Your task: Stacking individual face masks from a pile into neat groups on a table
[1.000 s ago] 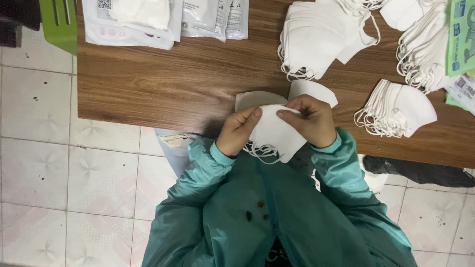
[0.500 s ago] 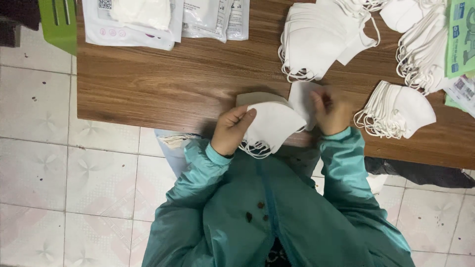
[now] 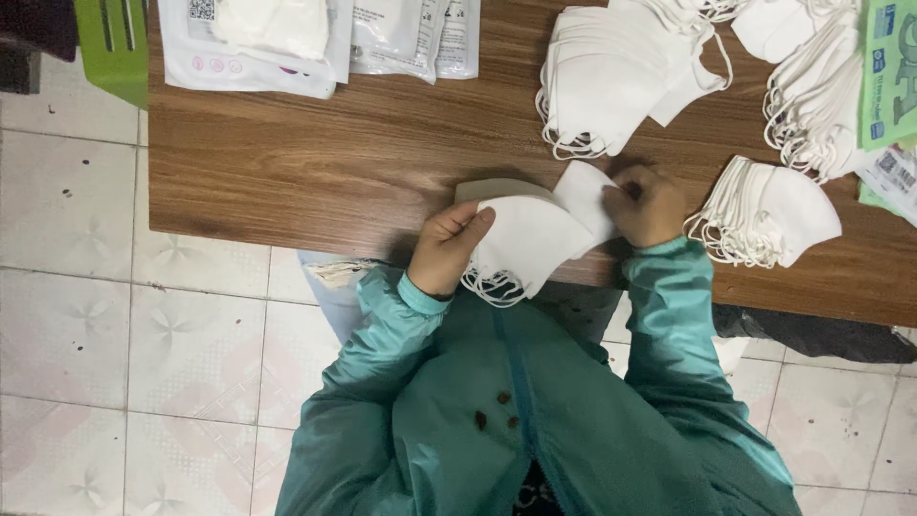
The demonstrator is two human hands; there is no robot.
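Head view looks down on a small stack of folded white masks pinched in the left hand, thumb on top and fingers underneath, with the ear loops dangling toward the person's chest at the near edge of the bench. A second ago both hands met on this stack; now the right hand has drawn away to the right and is curled around a single white mask, which lies partly behind the stack and touches it. So one mask is being peeled off or added at the stack's right side, while the left hand alone keeps the stack steady.

Just right of the right hand sits a fanned pile of masks. Beyond the right hand, farther across the bench, lies a bigger heap of masks, and more masks spread toward the far right corner beside a green package. Well beyond the left hand, flat clear packets rest along the bench's far edge. Teal sleeves cover both arms, above a pale tiled floor.
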